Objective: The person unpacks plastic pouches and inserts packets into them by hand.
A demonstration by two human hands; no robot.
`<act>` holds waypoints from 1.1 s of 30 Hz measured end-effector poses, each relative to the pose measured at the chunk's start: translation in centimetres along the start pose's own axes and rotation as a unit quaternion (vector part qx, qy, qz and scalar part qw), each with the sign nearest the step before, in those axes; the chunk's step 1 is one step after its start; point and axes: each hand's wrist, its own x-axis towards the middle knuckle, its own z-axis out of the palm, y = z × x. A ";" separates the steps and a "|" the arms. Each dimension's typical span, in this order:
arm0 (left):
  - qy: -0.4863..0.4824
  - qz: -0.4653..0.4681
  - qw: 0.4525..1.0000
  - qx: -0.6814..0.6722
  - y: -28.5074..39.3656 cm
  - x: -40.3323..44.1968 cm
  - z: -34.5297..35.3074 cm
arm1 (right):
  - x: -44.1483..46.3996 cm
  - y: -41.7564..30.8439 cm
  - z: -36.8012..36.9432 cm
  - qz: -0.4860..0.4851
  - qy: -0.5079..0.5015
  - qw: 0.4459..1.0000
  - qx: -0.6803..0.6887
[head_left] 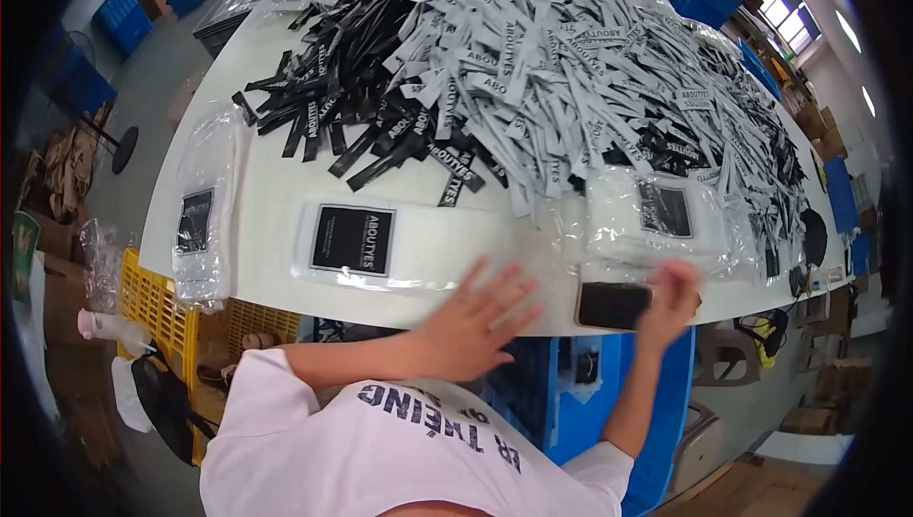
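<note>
My left hand [478, 319] is open with fingers spread, at the near edge of the white table, just beside a flat clear plastic bag. That bag [428, 246] has white contents and a black "ABOUTYES" label at its left end. My right hand [670, 303] is smeared by motion, so its fingers and anything in them are unclear. It is over the right end of a dark phone [609, 306] lying at the table edge. Behind the phone sit clear bags [618, 217] with white contents and a black label.
A large heap of pale grey strips [571, 70] and black strips [352, 89] printed "ABOUTYES" covers the back of the white table [271, 175]. More labelled bags [204, 194] lie at left. A yellow crate [157, 303] and a blue bin [666, 422] stand below the near edge.
</note>
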 end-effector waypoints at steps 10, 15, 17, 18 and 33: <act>-0.043 -0.167 0.968 0.183 -7.7 -8.3 -9.2 | -10.2 -5.7 16.5 0.086 -0.196 0.977 -0.016; -0.035 -0.142 0.972 0.184 -9.6 -10.4 -11.0 | -6.1 -7.0 18.2 -0.101 -0.244 0.951 -0.161; -0.041 -0.141 0.972 0.182 -9.7 -10.6 -11.2 | -2.9 -6.4 20.9 -0.182 -0.238 0.938 -0.176; -0.041 -0.140 0.973 0.180 -9.6 -10.5 -11.2 | -1.8 -5.7 23.2 -0.178 -0.231 0.946 -0.142; 0.106 -0.105 0.980 0.130 -8.6 -10.0 -12.7 | 3.6 -7.1 22.8 -0.081 -0.251 0.925 -0.273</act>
